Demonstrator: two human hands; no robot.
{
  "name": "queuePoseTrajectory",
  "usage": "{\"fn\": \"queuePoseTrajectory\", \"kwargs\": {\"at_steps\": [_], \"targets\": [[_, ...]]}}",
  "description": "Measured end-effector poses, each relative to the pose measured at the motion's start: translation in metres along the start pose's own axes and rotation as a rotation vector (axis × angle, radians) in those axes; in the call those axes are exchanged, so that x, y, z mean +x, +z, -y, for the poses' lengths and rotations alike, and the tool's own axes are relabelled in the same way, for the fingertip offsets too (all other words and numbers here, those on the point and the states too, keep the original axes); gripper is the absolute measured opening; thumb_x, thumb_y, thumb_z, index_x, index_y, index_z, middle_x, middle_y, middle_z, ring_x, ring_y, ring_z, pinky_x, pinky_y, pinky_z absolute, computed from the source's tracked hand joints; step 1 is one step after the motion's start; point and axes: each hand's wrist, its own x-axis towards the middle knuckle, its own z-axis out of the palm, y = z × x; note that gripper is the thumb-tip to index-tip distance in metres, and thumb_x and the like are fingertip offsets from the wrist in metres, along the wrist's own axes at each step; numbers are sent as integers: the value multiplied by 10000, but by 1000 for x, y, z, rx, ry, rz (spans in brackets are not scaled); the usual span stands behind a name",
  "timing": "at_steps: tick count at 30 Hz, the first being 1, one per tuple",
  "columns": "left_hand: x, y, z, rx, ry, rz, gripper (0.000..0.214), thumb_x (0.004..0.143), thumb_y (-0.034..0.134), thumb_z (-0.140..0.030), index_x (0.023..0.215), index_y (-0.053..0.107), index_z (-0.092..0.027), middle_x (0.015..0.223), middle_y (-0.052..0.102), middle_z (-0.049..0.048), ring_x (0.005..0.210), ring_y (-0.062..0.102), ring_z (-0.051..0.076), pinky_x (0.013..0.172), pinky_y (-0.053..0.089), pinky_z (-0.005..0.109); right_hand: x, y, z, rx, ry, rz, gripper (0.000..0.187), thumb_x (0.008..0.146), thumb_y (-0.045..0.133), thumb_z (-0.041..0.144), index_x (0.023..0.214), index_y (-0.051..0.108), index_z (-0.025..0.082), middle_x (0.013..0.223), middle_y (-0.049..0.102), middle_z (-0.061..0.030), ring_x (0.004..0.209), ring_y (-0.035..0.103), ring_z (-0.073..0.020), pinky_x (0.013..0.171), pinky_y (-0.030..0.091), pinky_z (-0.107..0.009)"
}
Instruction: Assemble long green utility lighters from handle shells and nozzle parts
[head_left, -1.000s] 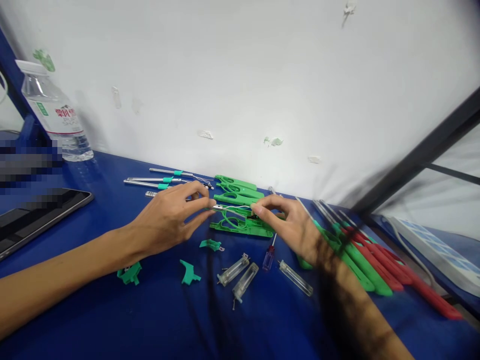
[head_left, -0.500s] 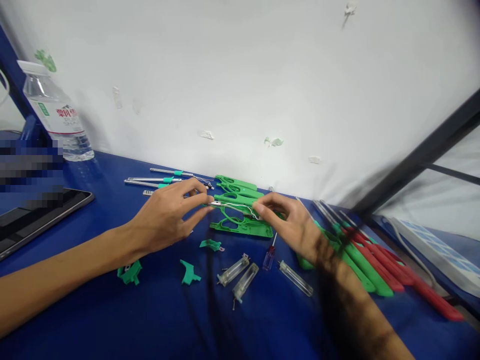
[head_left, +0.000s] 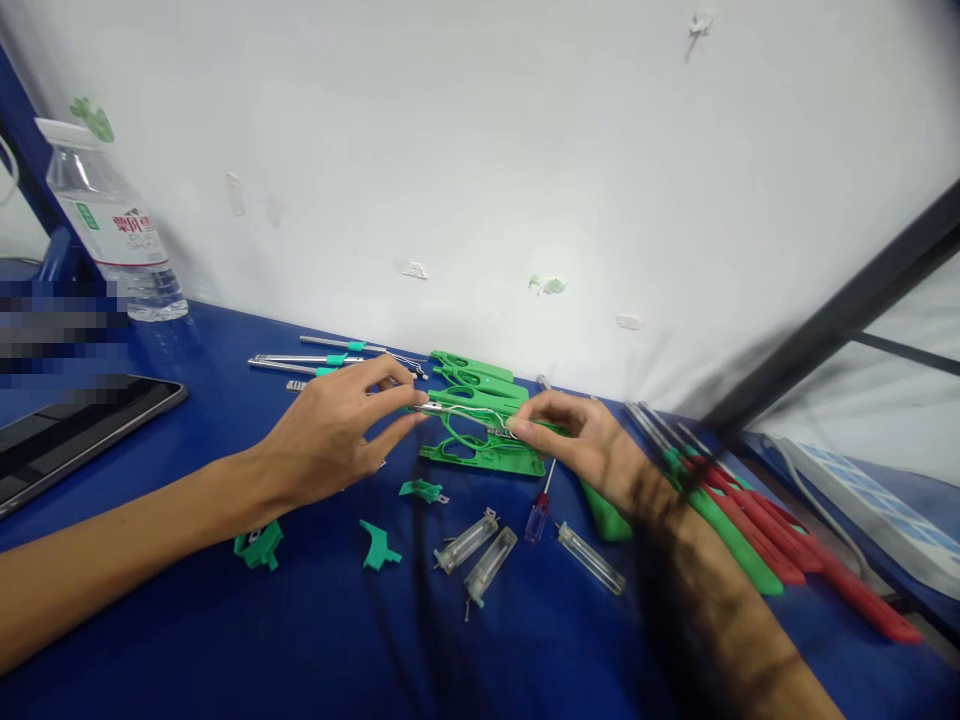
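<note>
My left hand (head_left: pixel 337 420) is closed, its thumb and fingertips pinching the end of a thin metal tube (head_left: pixel 433 407). From that tube a thin white wire (head_left: pixel 476 410) runs right to my right hand (head_left: pixel 581 445), whose thumb and forefinger are pinched on it. Under and behind the wire lie several green plastic shell halves (head_left: pixel 517 462) with loop-shaped openings. A small metal piece (head_left: pixel 499 433) shows by my right fingertips, partly hidden. More metal tubes (head_left: pixel 304 359) with teal sleeves lie beyond my left hand.
Clear tanks (head_left: pixel 491 562), a screwdriver (head_left: pixel 537 518) and teal trigger pieces (head_left: pixel 379 546) lie in front. Red-handled (head_left: pixel 840 575) and green-handled long lighters lie right, near a black bar (head_left: pixel 832 320). A water bottle (head_left: pixel 112 220) and phone (head_left: pixel 90 430) are left; a wall stands behind.
My right hand has shifted slightly right and down, with the wire still between its fingertips. My left hand stays almost where it was, on the metal tube.
</note>
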Motion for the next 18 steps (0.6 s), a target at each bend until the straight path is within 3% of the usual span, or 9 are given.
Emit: {"fn": "queuePoseTrajectory", "kwargs": {"at_steps": [5,11,18], "targets": [[-1,1,-1,-4,4,6,110,1001,608,-190,1042,702,-152,980,672,74,810,668,180,676,570,307,-2,-1,2,59,39,34,261,877,762,516,869,726,258,879,701,-17,775,601,-169,623,448,-297],[-1,1,-2,-14,23,15,95,993,611,-168,1033,694,-144,975,666,76,786,660,175,651,560,300,-2,-3,0,136,112,88,296,830,812,530,889,729,252,813,652,9,644,478,-122,586,395,-287],[-1,2,-2,-21,38,13,95,995,610,-171,1036,691,-146,974,670,77,791,662,174,657,564,300,-2,-2,-8,243,152,124,273,825,838,501,903,739,259,836,653,4,686,501,-128,556,369,-264]]}}
